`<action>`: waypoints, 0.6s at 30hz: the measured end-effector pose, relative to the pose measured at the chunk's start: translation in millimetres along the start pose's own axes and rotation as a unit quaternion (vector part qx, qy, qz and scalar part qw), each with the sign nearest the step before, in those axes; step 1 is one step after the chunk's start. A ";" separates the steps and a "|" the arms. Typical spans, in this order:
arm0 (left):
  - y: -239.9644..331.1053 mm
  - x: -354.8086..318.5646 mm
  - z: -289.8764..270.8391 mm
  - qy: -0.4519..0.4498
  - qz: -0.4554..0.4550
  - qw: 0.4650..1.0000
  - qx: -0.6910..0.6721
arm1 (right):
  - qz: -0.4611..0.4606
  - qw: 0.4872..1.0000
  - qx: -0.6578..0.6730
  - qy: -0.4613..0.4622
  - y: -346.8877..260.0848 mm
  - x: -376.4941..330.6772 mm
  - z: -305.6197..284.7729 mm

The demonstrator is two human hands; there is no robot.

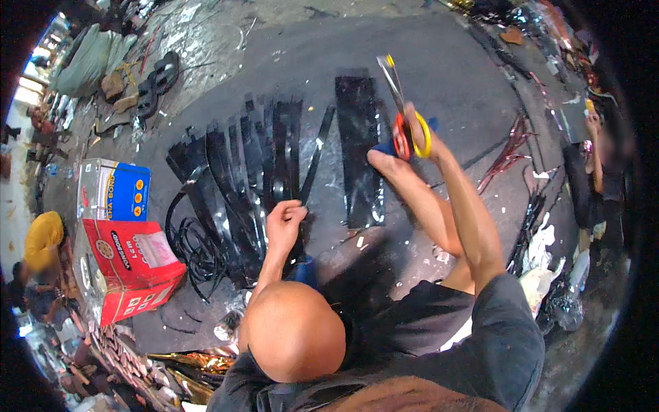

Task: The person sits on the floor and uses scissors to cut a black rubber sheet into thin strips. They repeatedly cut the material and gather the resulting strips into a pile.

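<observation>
My right hand [419, 132] grips a pair of scissors [396, 90] with one red and one yellow handle loop; the blades point up and away, off the floor. Below it lies a wide black sheet [355, 141] of shiny, rubber-like material, flat on the ground, with my bare right foot [388, 163] beside its edge. My left hand [285, 221] has its fingers curled together at the near end of a narrow black strip [320, 147]. Left of that hand, several more black strips [237, 165] lie side by side in a fan.
At the left stands a red carton [130, 264] and a blue-and-white box [123, 191], with coiled black strip [195, 247] next to them. Dark red strips [508, 151] lie at the right. Scraps fill the lower left. Another person in yellow [44, 240] sits at the far left.
</observation>
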State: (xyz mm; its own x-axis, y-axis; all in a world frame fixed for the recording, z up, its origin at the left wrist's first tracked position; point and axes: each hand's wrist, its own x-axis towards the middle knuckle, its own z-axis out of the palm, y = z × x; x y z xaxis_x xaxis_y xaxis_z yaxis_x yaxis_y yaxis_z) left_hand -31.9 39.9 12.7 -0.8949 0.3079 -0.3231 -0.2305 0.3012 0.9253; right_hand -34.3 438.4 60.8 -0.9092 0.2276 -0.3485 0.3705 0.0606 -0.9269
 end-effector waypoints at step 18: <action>12.1 93.5 165.1 -0.133 -0.014 0.990 0.038 | 0.044 0.954 0.272 0.114 53.8 -380.9 53.7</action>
State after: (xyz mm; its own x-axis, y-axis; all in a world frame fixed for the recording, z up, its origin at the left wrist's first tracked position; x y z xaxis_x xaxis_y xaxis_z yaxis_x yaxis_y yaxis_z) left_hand -55.2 221.3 -39.1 -0.7540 0.5216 -0.3994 -0.2154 0.3780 0.9004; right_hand 321.8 302.8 136.2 -0.7909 0.4179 -0.4471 0.2339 -0.4687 -0.8518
